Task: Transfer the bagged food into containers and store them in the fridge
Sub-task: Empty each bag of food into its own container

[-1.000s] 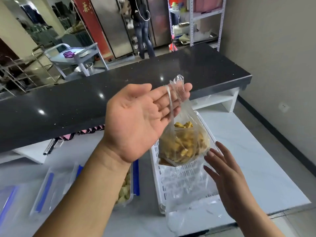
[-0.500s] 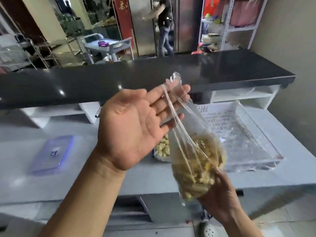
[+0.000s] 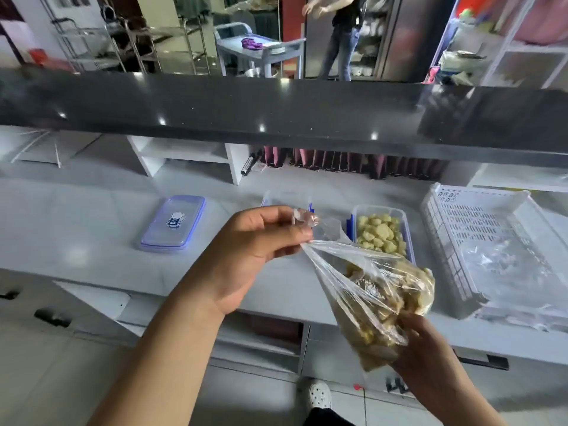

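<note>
The bag of food (image 3: 384,302) hung in the air in front of the bench (image 3: 76,241), stretched between both hands. The left hand (image 3: 246,256) had its grip pinched shut on the twisted neck, and from there the bag's long axis ran down toward five o'clock, where the right hand (image 3: 427,348) cupped the full bottom with fingers closed around it. The open container (image 3: 381,233) of pale yellow chunks sat on the bench at about one o'clock from the neck, just beyond it, so the left hand was the nearer one. The neck looked still tied or twisted (the plastic was too crumpled to be sure), so emptying would likely need it opened and swung over that container. A lidded container (image 3: 173,224) lay well apart at nine o'clock, and a white perforated crate (image 3: 455,241) lined with clear plastic stood at three o'clock, beside the open container. Nothing stood between bag and container.
</note>
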Action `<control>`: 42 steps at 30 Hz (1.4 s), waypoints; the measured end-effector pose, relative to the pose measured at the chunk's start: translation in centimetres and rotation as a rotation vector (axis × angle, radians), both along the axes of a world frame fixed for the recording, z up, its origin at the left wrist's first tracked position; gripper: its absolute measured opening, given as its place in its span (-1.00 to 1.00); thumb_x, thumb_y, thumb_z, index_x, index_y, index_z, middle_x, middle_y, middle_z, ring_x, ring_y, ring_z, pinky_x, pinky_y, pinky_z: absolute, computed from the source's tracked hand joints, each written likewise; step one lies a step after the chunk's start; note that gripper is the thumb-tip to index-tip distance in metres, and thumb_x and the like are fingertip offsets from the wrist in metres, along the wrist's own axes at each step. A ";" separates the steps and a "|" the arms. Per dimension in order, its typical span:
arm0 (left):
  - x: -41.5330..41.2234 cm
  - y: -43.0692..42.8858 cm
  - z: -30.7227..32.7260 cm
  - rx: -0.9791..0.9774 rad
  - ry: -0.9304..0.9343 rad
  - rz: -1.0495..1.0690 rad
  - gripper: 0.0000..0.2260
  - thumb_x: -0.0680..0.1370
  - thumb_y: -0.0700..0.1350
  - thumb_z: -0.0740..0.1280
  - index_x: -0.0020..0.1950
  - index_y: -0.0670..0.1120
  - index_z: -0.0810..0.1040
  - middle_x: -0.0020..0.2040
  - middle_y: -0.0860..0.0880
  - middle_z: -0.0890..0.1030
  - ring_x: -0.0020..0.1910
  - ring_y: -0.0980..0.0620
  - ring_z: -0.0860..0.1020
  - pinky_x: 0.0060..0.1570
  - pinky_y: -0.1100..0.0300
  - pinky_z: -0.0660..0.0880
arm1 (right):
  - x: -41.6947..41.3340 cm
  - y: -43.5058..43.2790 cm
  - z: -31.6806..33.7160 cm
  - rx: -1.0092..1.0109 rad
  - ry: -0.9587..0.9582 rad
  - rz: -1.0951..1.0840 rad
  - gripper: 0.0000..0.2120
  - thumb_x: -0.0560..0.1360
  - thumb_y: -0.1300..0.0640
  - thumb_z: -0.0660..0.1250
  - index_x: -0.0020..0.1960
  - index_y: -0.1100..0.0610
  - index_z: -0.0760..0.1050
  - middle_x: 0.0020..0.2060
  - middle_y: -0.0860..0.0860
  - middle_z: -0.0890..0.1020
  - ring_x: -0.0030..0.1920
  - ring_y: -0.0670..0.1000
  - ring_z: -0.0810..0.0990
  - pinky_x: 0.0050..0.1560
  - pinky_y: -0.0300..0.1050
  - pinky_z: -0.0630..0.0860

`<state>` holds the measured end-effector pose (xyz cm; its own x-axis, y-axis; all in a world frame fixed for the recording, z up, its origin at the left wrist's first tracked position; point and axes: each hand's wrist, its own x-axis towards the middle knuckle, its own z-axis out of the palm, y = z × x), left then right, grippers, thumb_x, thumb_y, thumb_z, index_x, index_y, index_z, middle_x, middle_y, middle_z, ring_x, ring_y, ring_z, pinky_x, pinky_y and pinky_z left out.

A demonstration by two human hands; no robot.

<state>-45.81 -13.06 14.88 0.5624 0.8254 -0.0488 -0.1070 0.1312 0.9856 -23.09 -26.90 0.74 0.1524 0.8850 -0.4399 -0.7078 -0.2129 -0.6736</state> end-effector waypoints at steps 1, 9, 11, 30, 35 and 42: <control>0.1 0.6 -0.4 0.027 0.048 0.034 -0.89 0.41 -0.20 0.45 -0.10 -0.09 0.73 -0.07 -0.06 0.69 -0.04 0.07 0.61 0.11 0.19 0.53 | 0.3 0.6 -0.2 -0.026 -0.048 -0.009 -0.04 -0.11 -0.05 0.69 0.24 0.23 0.56 0.13 0.26 0.66 -0.01 0.26 0.67 -0.09 0.09 0.62; 1.1 9.9 -2.9 0.199 0.457 0.201 -0.91 0.47 -0.26 0.48 -0.09 -0.08 0.72 -0.13 -0.08 0.74 -0.11 0.06 0.66 0.07 0.18 0.54 | 3.6 7.9 -0.3 -0.037 -0.281 -0.205 -0.42 0.11 0.10 0.57 0.10 0.22 0.56 0.01 0.28 0.69 -0.12 0.20 0.71 -0.18 0.07 0.66; 1.5 12.5 -3.4 0.216 0.474 0.243 -0.89 0.47 -0.26 0.48 -0.10 -0.06 0.73 -0.13 -0.06 0.74 -0.10 0.06 0.66 0.07 0.19 0.54 | 4.5 9.9 -0.1 -0.023 -0.279 -0.204 -0.46 0.15 0.12 0.55 0.10 0.19 0.57 0.00 0.26 0.70 -0.09 0.22 0.71 -0.23 0.02 0.67; 2.1 27.6 -13.3 0.218 0.489 0.224 -0.80 0.49 -0.30 0.46 -0.14 0.01 0.71 -0.18 0.12 0.74 -0.16 0.23 0.65 -0.04 0.41 0.49 | 2.2 20.0 1.0 -0.144 -0.419 -0.307 -0.54 0.25 0.22 0.46 0.15 0.07 0.57 -0.06 0.19 0.72 -0.08 0.22 0.71 -0.14 0.13 0.65; 2.6 31.9 -15.3 0.195 0.429 0.108 -0.81 0.49 -0.32 0.45 -0.13 -0.01 0.71 -0.18 0.12 0.74 -0.15 0.20 0.67 -0.02 0.39 0.51 | -1.3 21.1 1.9 -0.188 -0.414 -0.386 -0.57 0.27 0.31 0.44 0.11 0.05 0.57 -0.14 0.16 0.73 -0.23 0.13 0.73 -0.35 -0.02 0.64; 4.4 35.9 -18.8 0.205 0.429 -0.080 -0.86 0.48 -0.26 0.48 -0.11 -0.02 0.73 -0.07 0.05 0.74 -0.01 0.14 0.67 0.09 0.29 0.51 | -6.0 22.3 2.9 -0.210 -0.447 -0.466 -0.49 0.30 0.35 0.46 0.21 0.04 0.53 -0.06 0.15 0.73 -0.09 0.19 0.73 -0.25 0.00 0.66</control>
